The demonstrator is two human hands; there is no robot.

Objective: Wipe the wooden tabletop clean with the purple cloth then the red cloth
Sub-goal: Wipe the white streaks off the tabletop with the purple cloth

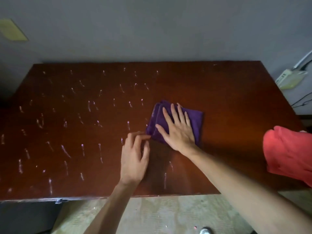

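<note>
Purple cloth [179,121] lies folded mid-table under the flat, spread right hand [177,130], with the white streaks [64,151] all to its left, so the wipe should run leftward. Left hand [135,157], fingers loosely bent and holding nothing, touches the cloth's near-left corner, in that path; red cloth [288,152] waits at the right edge of the table [236,92].

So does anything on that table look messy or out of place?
Yes. Pale whitish streaks are scattered over the left and middle of the dark wooden tabletop, while the right part looks free of them. The right hand lies flat on the folded purple cloth. The crumpled red cloth hangs over the right edge.
</note>
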